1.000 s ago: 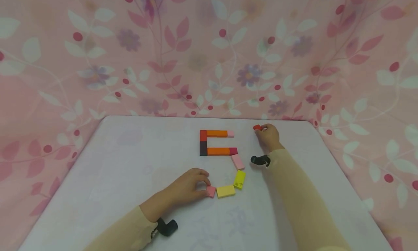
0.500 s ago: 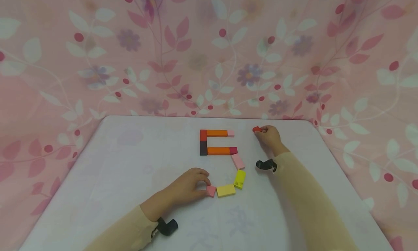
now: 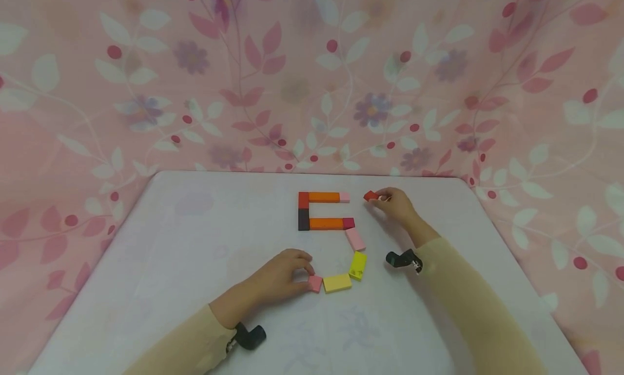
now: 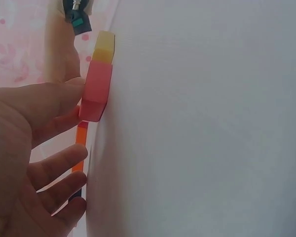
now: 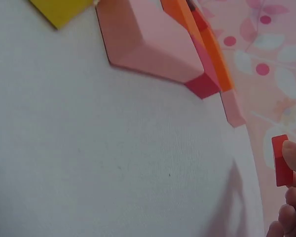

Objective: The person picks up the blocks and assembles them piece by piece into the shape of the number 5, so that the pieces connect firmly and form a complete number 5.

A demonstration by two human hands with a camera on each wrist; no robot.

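Observation:
My left hand [image 3: 280, 277] pinches a small pink block [image 3: 315, 284] between thumb and index finger, at the left end of a curved row; in the left wrist view its other fingers are spread loosely. Beside that block lies a pale yellow block [image 3: 337, 283], then a bright yellow block [image 3: 358, 265] and a light pink block [image 3: 355, 239]. At the back right, my right hand [image 3: 401, 208] holds a small red block [image 3: 371, 196] by thumb and fingertips. In the right wrist view that red block [image 5: 282, 160] appears lifted off the table.
A bracket of blocks lies at the back: two orange blocks [image 3: 324, 197], a red one [image 3: 304, 200], a black one [image 3: 304, 220], a light pink end [image 3: 344, 197] and a crimson end [image 3: 348, 222]. The white table [image 3: 219, 212] meets a floral cloth [image 3: 312, 93] behind.
My right hand has moved left with the red block, closer to the light pink end of the upper orange block. My left hand stays in place on the small pink block.

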